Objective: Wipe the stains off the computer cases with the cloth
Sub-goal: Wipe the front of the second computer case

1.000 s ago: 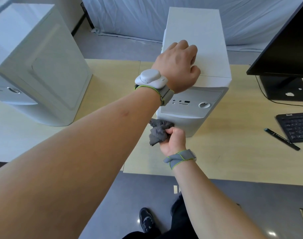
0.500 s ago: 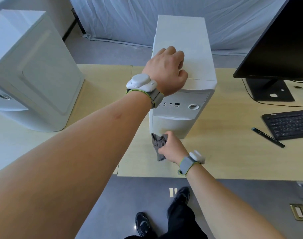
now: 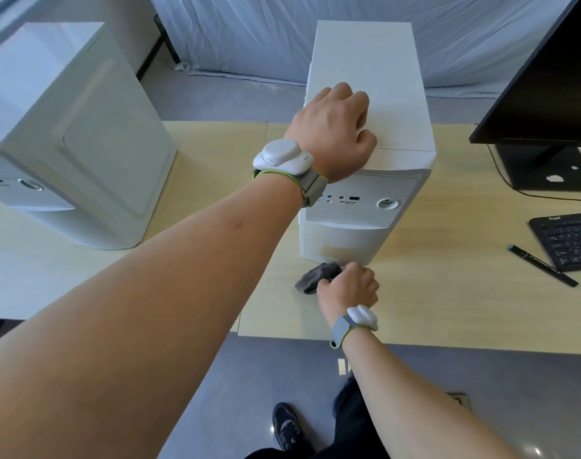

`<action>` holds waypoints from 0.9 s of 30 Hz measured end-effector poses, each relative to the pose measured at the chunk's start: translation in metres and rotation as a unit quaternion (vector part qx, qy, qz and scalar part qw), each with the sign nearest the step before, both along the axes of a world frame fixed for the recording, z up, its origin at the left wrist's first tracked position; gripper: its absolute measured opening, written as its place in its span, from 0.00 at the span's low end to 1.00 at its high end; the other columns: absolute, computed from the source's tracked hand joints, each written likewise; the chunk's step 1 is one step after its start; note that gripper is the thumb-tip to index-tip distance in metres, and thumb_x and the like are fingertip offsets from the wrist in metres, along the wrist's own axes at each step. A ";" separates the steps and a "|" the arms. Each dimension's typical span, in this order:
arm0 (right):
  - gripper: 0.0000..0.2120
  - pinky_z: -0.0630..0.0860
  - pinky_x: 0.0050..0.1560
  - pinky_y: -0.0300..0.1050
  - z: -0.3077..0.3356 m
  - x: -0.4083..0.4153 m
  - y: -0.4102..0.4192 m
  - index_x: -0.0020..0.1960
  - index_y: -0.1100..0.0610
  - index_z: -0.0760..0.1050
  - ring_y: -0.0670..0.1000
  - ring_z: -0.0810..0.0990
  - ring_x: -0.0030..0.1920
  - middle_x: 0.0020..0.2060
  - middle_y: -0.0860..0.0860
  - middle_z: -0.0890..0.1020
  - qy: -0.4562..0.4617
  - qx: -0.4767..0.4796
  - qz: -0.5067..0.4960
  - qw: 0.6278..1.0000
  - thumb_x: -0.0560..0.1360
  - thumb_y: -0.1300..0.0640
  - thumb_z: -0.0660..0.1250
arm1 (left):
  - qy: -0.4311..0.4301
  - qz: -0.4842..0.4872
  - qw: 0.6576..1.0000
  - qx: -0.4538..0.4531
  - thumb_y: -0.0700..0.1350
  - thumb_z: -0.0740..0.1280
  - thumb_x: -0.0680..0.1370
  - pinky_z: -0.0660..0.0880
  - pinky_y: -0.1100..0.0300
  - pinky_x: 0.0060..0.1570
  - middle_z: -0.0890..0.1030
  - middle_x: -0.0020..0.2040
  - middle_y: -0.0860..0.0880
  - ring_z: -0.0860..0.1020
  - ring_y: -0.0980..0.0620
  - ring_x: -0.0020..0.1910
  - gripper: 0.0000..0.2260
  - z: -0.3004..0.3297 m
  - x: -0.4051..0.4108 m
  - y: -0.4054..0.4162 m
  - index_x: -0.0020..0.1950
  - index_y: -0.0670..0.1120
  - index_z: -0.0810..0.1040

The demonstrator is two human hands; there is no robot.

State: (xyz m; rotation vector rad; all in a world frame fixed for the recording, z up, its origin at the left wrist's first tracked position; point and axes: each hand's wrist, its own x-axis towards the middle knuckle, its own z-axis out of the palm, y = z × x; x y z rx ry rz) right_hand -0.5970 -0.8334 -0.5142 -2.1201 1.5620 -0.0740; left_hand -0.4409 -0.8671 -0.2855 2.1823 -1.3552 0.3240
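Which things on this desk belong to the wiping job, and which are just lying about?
Belong to the job:
grey cloth, gripped by the right hand
middle computer case, steadied by the left hand
second computer case

Just lying about:
monitor
keyboard
pen

The upright plastic computer case in the middle (image 3: 375, 104) is white, with a silver-grey front panel and a faint brownish smudge low on its front face. The second plastic computer case at the left (image 3: 80, 134) is the same white with a pale grey front. The crumpled cloth (image 3: 317, 276) is dark grey. Both wrists carry a white plastic tracker (image 3: 282, 155) on a grey strap edged in lime green. The wooden tabletop (image 3: 448, 293) is light beige. The flat monitor (image 3: 547, 77), the keyboard (image 3: 570, 240) and the slim pen (image 3: 542, 265) are black. The draped backdrop sheet (image 3: 266, 34) is white, the floor (image 3: 282, 376) grey-blue.
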 end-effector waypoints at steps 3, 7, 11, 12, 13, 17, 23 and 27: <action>0.34 0.73 0.58 0.56 0.001 0.009 0.002 0.61 0.57 0.65 0.63 0.72 0.60 0.60 0.58 0.72 -0.018 0.153 -0.087 0.984 0.67 0.37 0.71 | -0.001 0.002 1.000 0.000 0.50 0.60 0.72 0.72 0.56 0.41 0.74 0.46 0.53 0.71 0.49 0.47 0.08 -0.001 0.000 0.000 0.46 0.48 0.74; 0.38 0.69 0.54 0.54 -0.010 0.021 0.007 0.63 0.54 0.66 0.62 0.70 0.63 0.61 0.56 0.69 0.095 0.173 -0.015 0.980 0.64 0.32 0.72 | -0.006 -0.001 1.000 -0.004 0.50 0.60 0.72 0.72 0.56 0.40 0.75 0.46 0.52 0.72 0.49 0.47 0.08 0.000 0.000 -0.001 0.46 0.48 0.74; 0.12 0.75 0.49 0.49 -0.029 0.034 -0.011 0.50 0.58 0.73 0.60 0.78 0.47 0.48 0.56 0.78 -0.018 0.210 -0.099 0.972 0.73 0.52 0.68 | -0.008 -0.002 1.000 -0.011 0.49 0.60 0.72 0.69 0.58 0.39 0.75 0.46 0.52 0.71 0.49 0.46 0.08 -0.001 0.000 0.000 0.46 0.48 0.75; 0.09 0.75 0.43 0.49 -0.033 0.036 -0.017 0.44 0.59 0.74 0.59 0.78 0.41 0.39 0.54 0.79 -0.085 0.259 -0.131 0.953 0.71 0.53 0.68 | -0.009 -0.002 1.000 -0.010 0.49 0.61 0.72 0.69 0.58 0.39 0.74 0.46 0.52 0.71 0.49 0.46 0.08 -0.002 0.000 -0.001 0.46 0.48 0.75; 0.10 0.76 0.40 0.52 -0.029 0.036 -0.020 0.40 0.60 0.75 0.59 0.78 0.37 0.33 0.54 0.79 -0.152 0.302 -0.170 0.926 0.69 0.53 0.70 | -0.009 -0.003 1.000 -0.010 0.49 0.61 0.72 0.69 0.58 0.39 0.74 0.46 0.52 0.71 0.49 0.46 0.08 -0.002 -0.001 -0.001 0.46 0.48 0.75; 0.06 0.81 0.39 0.50 0.002 0.035 -0.019 0.38 0.62 0.78 0.51 0.78 0.30 0.32 0.52 0.81 -0.375 0.374 -0.289 0.798 0.72 0.65 0.74 | -0.010 0.001 1.000 -0.009 0.49 0.60 0.72 0.71 0.57 0.40 0.75 0.46 0.52 0.72 0.49 0.46 0.08 0.000 0.000 0.000 0.46 0.48 0.75; 0.05 0.80 0.35 0.45 0.032 0.033 -0.010 0.38 0.63 0.80 0.51 0.78 0.31 0.31 0.53 0.81 -0.492 0.355 -0.246 0.756 0.73 0.68 0.71 | -0.011 -0.001 1.000 -0.007 0.49 0.60 0.73 0.72 0.56 0.41 0.75 0.47 0.52 0.72 0.48 0.47 0.08 0.000 0.000 0.000 0.46 0.47 0.74; 0.06 0.79 0.29 0.42 0.023 0.037 -0.017 0.40 0.62 0.77 0.53 0.75 0.30 0.35 0.56 0.79 -0.376 0.427 -0.290 0.769 0.75 0.66 0.71 | -0.011 -0.003 1.000 -0.003 0.49 0.60 0.72 0.72 0.56 0.40 0.74 0.46 0.52 0.71 0.49 0.47 0.07 0.000 -0.001 0.000 0.45 0.48 0.74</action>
